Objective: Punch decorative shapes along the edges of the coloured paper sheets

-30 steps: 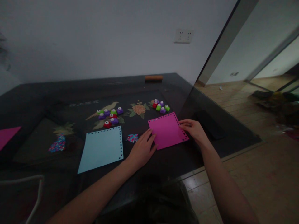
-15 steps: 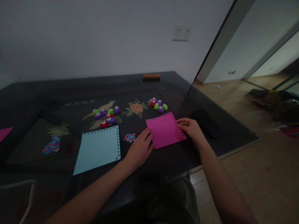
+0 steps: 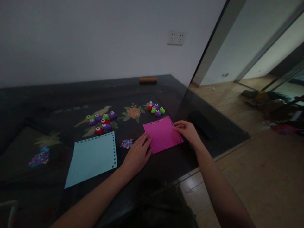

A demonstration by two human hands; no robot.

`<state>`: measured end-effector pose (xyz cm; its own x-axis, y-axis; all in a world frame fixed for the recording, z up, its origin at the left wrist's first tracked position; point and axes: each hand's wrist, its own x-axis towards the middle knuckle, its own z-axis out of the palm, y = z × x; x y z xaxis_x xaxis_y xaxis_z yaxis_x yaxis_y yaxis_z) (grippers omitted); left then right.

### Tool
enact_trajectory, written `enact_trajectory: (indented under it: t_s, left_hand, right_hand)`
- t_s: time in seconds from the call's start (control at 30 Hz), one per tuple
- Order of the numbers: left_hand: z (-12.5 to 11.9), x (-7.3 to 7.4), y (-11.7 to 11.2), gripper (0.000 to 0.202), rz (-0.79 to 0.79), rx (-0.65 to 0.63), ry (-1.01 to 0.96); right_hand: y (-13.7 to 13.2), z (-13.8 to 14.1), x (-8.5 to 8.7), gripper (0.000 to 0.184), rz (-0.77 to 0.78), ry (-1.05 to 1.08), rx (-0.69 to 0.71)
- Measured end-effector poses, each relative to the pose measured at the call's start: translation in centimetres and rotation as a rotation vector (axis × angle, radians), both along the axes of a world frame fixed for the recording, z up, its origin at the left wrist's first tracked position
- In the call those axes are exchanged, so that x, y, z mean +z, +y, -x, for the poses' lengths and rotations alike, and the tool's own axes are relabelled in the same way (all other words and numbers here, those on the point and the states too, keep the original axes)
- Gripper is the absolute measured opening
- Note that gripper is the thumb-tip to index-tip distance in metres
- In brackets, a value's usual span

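A pink paper sheet (image 3: 162,134) lies on the dark table, with punched holes along its far and right edges. My left hand (image 3: 137,154) rests at its left edge, fingers stretched out and touching the sheet. At the right edge, my right hand (image 3: 187,130) pinches the paper between thumb and fingers. Left of my left hand is a light blue sheet (image 3: 92,158), punched along its far and right edges. Between that sheet and my left hand sits a small heap of blue and pink paper bits (image 3: 127,143).
Several red, green and purple craft punches (image 3: 105,122) stand behind the blue sheet, and another group (image 3: 156,109) behind the pink one. More paper bits (image 3: 40,156) lie at left. A brown cylinder (image 3: 148,80) is near the wall. A dark flat object (image 3: 203,124) lies at right.
The view has turned slightly right, so everything appears farther left, and a pink piece at the far left has left the picture. Both hands keep their places on the pink sheet.
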<state>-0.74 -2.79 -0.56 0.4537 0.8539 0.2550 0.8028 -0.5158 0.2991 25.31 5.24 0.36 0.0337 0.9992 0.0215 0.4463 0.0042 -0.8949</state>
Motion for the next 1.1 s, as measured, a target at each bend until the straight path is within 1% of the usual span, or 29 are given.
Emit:
enact_trajectory:
  t_s: [0.13, 0.33, 0.6, 0.7, 0.87, 0.97, 1.03, 1.1]
  left_hand:
    - [0.0, 0.0, 0.0, 0.040, -0.007, -0.005, -0.013]
    - [0.0, 0.3, 0.0, 0.041, 0.021, -0.008, 0.000]
    - [-0.1, -0.1, 0.0, 0.040, 0.012, -0.005, -0.037]
    - [0.0, -0.1, -0.1, 0.040, 0.012, -0.004, -0.050]
    - [0.1, 0.4, -0.1, 0.042, 0.042, -0.005, -0.080]
    - [0.2, 0.7, -0.2, 0.044, 0.037, -0.034, -0.119]
    - [0.2, 1.3, -0.4, 0.043, 0.014, -0.066, -0.137]
    - [0.2, 2.4, -0.7, 0.040, -0.023, -0.095, -0.153]
  right_hand:
    - [0.0, -0.2, 0.2, 0.028, -0.043, -0.102, -0.044]
    - [-0.2, -0.1, 0.4, 0.017, -0.089, -0.267, -0.076]
    - [-0.2, 0.1, 0.5, 0.015, -0.101, -0.365, -0.064]
    - [-0.2, 0.1, 0.6, 0.015, -0.094, -0.380, -0.067]
    - [-0.3, 0.1, 0.7, 0.016, -0.089, -0.365, -0.061]
    - [-0.4, 0.0, 0.6, 0.020, -0.098, -0.346, -0.067]
    - [-0.4, 0.0, 0.6, 0.023, -0.109, -0.334, -0.078]
    - [-0.4, -0.1, 0.7, 0.026, -0.117, -0.323, -0.089]
